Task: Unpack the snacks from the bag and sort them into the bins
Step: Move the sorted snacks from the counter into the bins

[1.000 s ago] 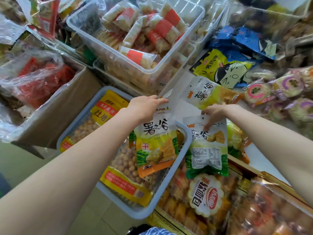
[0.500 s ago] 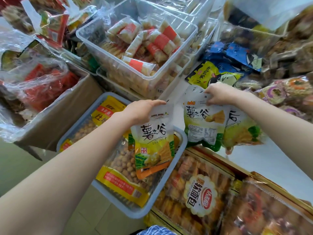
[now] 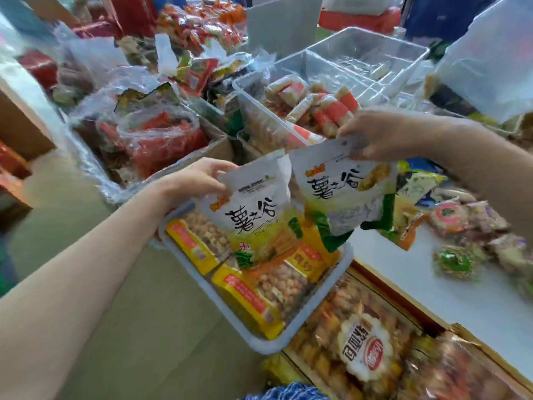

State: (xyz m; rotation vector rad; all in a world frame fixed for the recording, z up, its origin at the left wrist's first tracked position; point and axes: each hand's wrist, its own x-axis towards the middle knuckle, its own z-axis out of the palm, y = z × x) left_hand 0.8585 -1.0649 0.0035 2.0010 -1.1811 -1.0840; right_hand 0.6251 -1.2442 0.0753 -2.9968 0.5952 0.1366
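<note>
While both hands hold matching white-and-green snack pouches up in the air, the sorting looks to be somewhere in its middle. The left hand [image 3: 199,177] pinches the top corner of one pouch [image 3: 253,215], which hangs over the grey bin [image 3: 302,321] of yellow-labelled peanut packs [image 3: 245,293]. The right hand [image 3: 383,134] has its grip closed on the top edge of the second pouch [image 3: 343,189], and at least one more pouch of the same kind seems bunched behind it, though blur makes the count uncertain. Both pouches hang by their tops, long axis running roughly top to bottom, printed faces toward the wearer, the left one leaning a little so its bottom swings to the right.

As for progress, I would judge a fair part is done: the clear bin [image 3: 259,116] behind holds red-and-white wrapped sticks [image 3: 331,108], and the grey bin is already well filled. Plenty seems left, though. Loose round-wrapped snacks [image 3: 461,223] lie scattered on the white tabletop [image 3: 432,284] to the right, a clear tub [image 3: 366,56] farther back looks nearly bare, and a plastic bag [image 3: 150,131] of red packets sits in a cardboard box at left. Large boxed pastry packs [image 3: 366,347] lie below the tabletop edge.
</note>
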